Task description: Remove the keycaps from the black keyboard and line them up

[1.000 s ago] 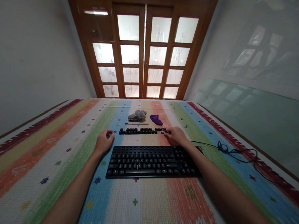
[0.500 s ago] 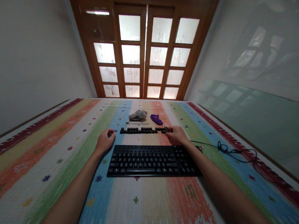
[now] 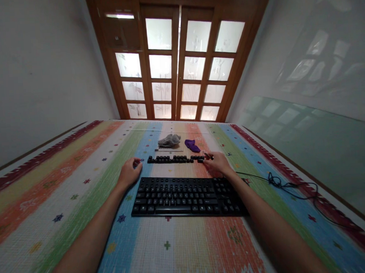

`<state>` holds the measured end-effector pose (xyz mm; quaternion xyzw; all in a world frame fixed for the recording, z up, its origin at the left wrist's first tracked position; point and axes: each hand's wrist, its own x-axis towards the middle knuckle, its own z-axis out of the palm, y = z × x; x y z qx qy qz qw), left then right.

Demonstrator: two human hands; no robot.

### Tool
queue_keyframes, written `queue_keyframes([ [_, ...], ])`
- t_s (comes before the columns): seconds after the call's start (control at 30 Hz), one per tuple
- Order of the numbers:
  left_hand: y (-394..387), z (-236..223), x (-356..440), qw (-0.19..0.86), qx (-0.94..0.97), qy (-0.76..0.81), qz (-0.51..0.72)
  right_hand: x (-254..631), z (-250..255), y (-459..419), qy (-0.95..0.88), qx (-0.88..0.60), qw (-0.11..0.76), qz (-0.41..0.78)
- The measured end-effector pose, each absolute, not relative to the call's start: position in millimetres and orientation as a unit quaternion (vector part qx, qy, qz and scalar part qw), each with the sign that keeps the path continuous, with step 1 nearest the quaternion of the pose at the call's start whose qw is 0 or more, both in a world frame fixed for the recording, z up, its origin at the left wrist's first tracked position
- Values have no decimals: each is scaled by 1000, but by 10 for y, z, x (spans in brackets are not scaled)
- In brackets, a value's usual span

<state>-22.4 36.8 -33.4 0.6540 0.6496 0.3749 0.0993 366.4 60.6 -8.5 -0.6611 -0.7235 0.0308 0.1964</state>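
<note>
A black keyboard (image 3: 176, 196) lies across the striped cloth between my forearms, with dark gaps along its upper and right parts. Beyond it runs a row of loose black keycaps (image 3: 171, 159). My right hand (image 3: 217, 164) is at the right end of that row, fingers pinched round something small and partly dark that I cannot make out. Left of the row, my left hand (image 3: 130, 172) rests on the cloth, loosely curled, with a gap between thumb and forefinger and nothing seen in it. My right forearm covers the keyboard's right end.
A crumpled grey cloth (image 3: 169, 140) and a purple cloth (image 3: 192, 145) lie behind the keycaps. Between them and the row is a thin stick-like tool (image 3: 169, 150). The keyboard's black cable (image 3: 276, 180) lies tangled at the right. Glazed wooden doors (image 3: 179, 67) stand beyond the table.
My right hand's fingers have shifted slightly at the end of the keycap row. The left hand and the keyboard stay in place; the whole view has moved a little.
</note>
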Motion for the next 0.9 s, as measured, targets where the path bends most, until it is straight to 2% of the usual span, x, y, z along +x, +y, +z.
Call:
queue_keyframes([
  [0.7,424,-233,-134,13,764,529,369,3194,2,613,-825,-529,195,28],
  [0.9,595,-197,-56,10,821,472,321,3054,35,683,-845,-500,185,29],
])
